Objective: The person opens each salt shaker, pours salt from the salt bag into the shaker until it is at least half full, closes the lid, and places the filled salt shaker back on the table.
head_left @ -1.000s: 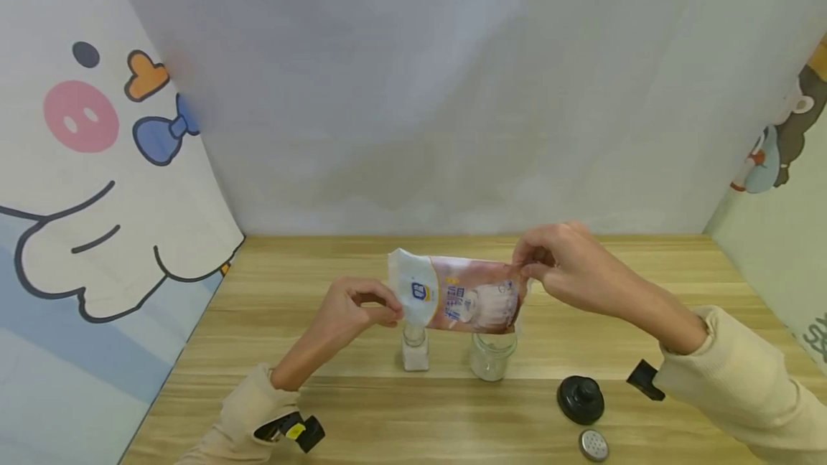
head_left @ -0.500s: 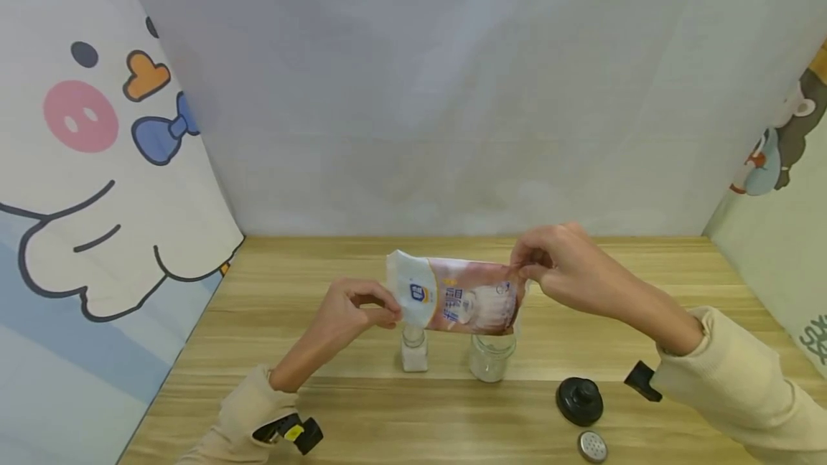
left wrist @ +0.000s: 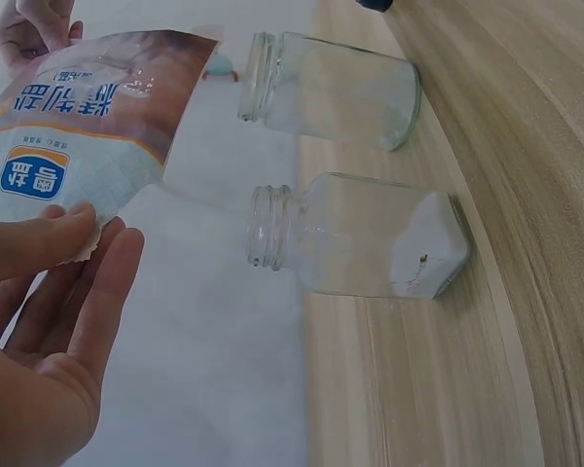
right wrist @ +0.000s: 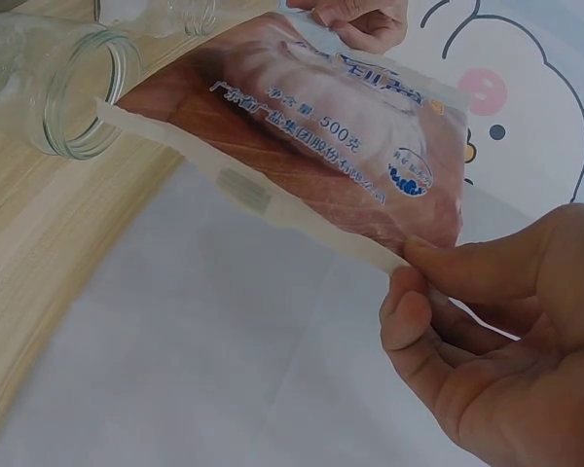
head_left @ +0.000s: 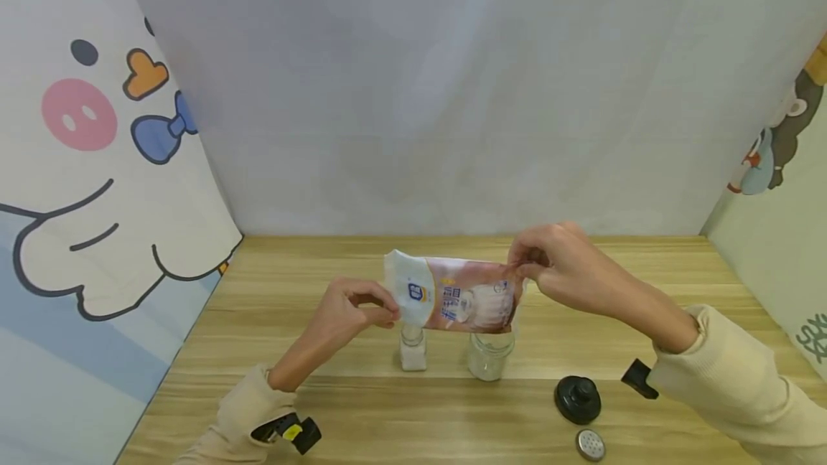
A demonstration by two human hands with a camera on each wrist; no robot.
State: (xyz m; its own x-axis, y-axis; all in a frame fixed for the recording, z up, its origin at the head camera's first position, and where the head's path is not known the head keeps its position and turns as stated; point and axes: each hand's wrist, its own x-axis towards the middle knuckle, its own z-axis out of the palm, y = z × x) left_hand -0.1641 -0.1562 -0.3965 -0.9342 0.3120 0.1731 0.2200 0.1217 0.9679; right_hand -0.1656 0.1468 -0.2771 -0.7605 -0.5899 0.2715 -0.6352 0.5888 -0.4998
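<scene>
A pink and pale blue salt bag (head_left: 461, 296) is held in the air, lying nearly sideways. My left hand (head_left: 355, 314) pinches its pale end between thumb and fingers, and my right hand (head_left: 555, 264) pinches the upper corner of the pink end. Right under the pale end stands a small square glass bottle (left wrist: 375, 238) without a lid, with white grains at its bottom. A faint whitish streak runs from the bag's corner toward the bottle's mouth in the left wrist view. Beside it, below the pink end, stands a wider open glass jar (head_left: 489, 359).
To the right of the jar, a black lid (head_left: 578, 400) with a raised knob lies on the wooden table (head_left: 362, 422). Nearer the front is a round silver cap (head_left: 591, 444) with small holes. A pale cloth wall (head_left: 452, 92) rises behind the table.
Hands, bag, bottle and jar hold almost the same places throughout. Everything in the head view shifts very slightly to the left.
</scene>
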